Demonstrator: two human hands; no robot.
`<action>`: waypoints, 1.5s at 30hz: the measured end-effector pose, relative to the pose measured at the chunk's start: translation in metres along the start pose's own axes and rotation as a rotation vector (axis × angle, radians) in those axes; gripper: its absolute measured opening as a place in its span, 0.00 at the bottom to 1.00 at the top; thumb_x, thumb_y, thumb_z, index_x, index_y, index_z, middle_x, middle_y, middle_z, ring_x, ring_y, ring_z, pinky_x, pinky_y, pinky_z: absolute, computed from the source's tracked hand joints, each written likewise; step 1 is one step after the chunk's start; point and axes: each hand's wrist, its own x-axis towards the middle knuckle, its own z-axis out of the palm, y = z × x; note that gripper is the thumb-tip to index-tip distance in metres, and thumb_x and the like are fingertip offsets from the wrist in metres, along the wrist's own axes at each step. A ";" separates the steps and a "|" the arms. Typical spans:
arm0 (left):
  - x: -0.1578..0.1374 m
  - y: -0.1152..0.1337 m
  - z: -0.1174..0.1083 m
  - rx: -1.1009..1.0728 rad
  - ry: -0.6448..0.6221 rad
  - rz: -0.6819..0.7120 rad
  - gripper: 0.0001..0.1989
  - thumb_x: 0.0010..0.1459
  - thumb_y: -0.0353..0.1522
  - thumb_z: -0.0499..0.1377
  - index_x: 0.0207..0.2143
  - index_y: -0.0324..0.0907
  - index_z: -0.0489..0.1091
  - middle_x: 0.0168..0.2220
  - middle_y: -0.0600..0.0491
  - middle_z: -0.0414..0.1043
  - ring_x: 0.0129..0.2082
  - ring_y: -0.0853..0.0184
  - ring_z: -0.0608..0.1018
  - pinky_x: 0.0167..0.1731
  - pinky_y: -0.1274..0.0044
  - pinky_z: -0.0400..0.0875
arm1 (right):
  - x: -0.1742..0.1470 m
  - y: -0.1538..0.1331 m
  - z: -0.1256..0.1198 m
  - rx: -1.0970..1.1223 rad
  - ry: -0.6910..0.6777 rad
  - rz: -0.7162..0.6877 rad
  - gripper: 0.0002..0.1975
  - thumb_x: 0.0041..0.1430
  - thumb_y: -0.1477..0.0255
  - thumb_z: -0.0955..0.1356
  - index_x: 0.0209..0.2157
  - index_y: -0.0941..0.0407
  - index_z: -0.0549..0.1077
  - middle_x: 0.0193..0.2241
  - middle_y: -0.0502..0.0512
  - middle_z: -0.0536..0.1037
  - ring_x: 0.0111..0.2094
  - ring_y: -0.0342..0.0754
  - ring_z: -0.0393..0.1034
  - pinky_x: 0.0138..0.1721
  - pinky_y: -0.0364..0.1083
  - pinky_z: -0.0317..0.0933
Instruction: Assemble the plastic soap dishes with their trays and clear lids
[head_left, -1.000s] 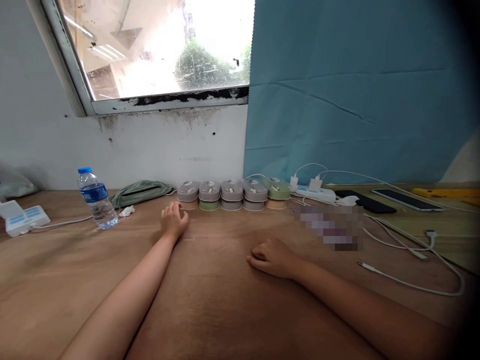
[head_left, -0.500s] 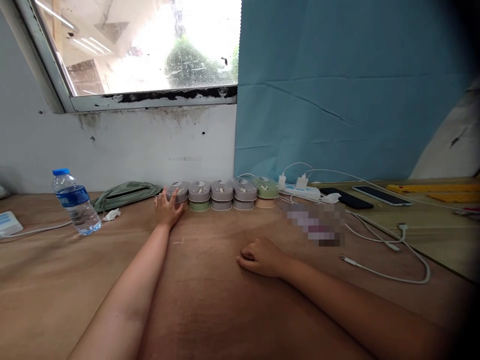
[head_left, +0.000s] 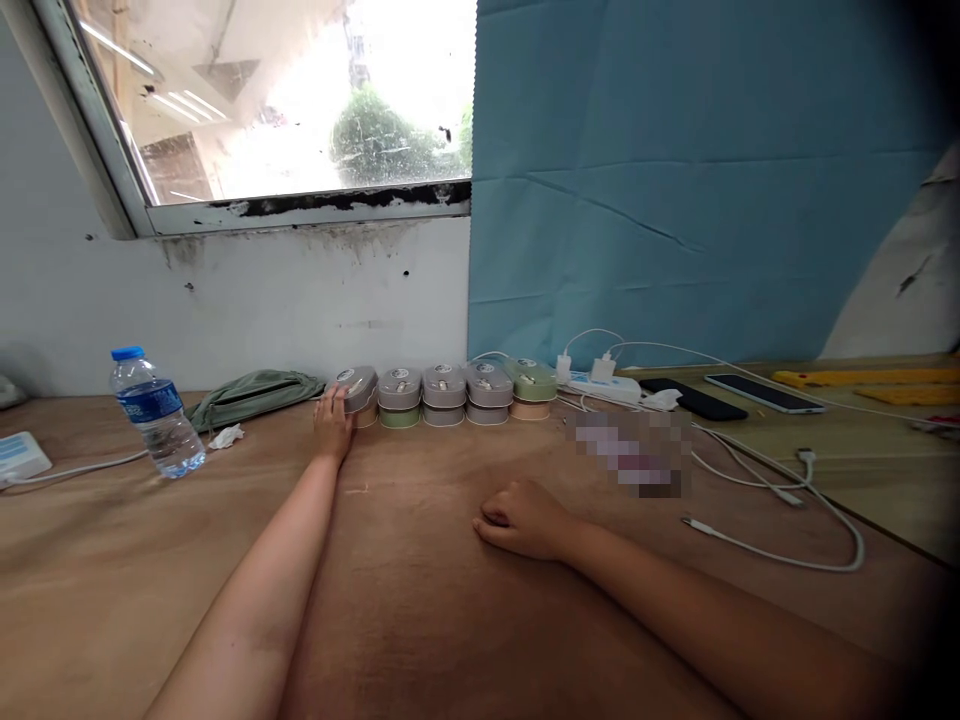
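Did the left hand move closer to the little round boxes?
Yes. The left hand reached forward to the leftmost round box, now tilted; the neighbouring boxes stayed put.

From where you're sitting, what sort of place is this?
Probably a makeshift work or office room: a bare wooden table against a stained wall below a window, a power strip charging phones, and a row of small lidded cases that the left hand touches.

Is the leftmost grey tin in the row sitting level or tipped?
Tipped. The leftmost top tin leans with its left side raised, unlike its level neighbours, and the left hand is pressed against it.
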 end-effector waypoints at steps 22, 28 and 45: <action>-0.052 0.054 -0.063 -0.472 0.170 -0.287 0.28 0.52 0.35 0.55 0.51 0.39 0.45 0.51 0.39 0.49 0.51 0.59 0.64 0.48 0.67 0.63 | 0.003 0.002 0.006 0.210 0.167 0.023 0.19 0.50 0.67 0.62 0.10 0.58 0.58 0.10 0.46 0.61 0.15 0.38 0.49 0.20 0.42 0.37; -0.062 0.080 -0.076 -0.610 -0.299 0.267 0.24 0.55 0.31 0.52 0.52 0.42 0.45 0.53 0.41 0.51 0.55 0.60 0.60 0.51 0.66 0.60 | 0.000 0.010 0.007 0.311 0.499 0.200 0.17 0.53 0.67 0.55 0.15 0.55 0.44 0.13 0.45 0.50 0.17 0.39 0.48 0.22 0.41 0.45; -0.061 0.102 -0.108 -0.655 -0.763 0.507 0.26 0.45 0.22 0.54 0.47 0.44 0.52 0.50 0.44 0.51 0.50 0.63 0.64 0.47 0.70 0.64 | -0.002 0.015 0.003 0.813 0.164 -0.079 0.42 0.39 0.59 0.71 0.55 0.55 0.53 0.55 0.60 0.56 0.55 0.56 0.52 0.54 0.53 0.48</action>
